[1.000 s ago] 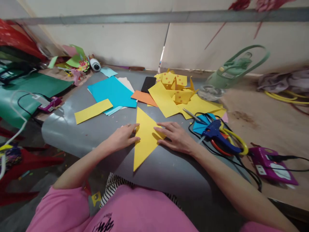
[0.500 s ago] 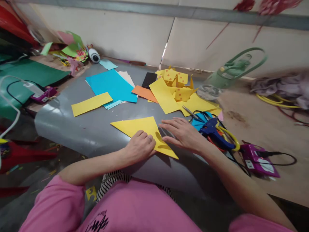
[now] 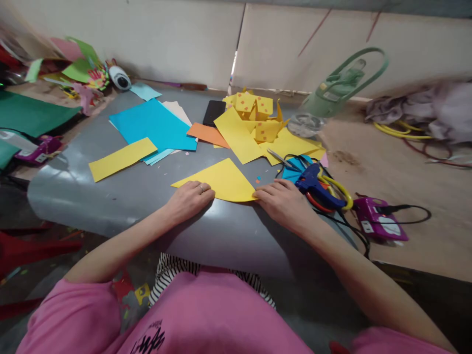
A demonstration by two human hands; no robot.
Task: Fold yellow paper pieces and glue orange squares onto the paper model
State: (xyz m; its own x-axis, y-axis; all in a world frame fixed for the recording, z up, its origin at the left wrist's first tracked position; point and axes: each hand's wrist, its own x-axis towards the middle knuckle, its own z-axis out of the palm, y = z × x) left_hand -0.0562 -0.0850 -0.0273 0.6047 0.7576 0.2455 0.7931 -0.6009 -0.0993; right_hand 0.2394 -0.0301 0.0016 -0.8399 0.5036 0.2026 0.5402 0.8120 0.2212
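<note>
A yellow paper triangle (image 3: 224, 179) lies on the grey table sheet (image 3: 147, 206) in front of me, its long edge toward my body and bowed slightly. My left hand (image 3: 191, 197) is closed on that near edge, left of the middle, with a ring on one finger. At the right corner, my right hand (image 3: 278, 199) pinches the paper between thumb and fingers. Beside the right hand lie a blue glue gun (image 3: 319, 184) with a yellow cord and a pair of scissors (image 3: 282, 160). Both thumbs are mostly hidden.
Farther back are blue paper (image 3: 155, 125), a yellow strip (image 3: 123, 158), an orange piece (image 3: 208, 134), a black phone (image 3: 214, 113) and yellow folded paper shapes (image 3: 254, 105). A green-topped bottle (image 3: 324, 103) stands at the back right. A purple power box (image 3: 379, 219) sits to the right.
My left hand has slid left along the near edge. My right hand has come down and taken hold of the right corner. The paper has turned slightly, and the camera view has shifted.
</note>
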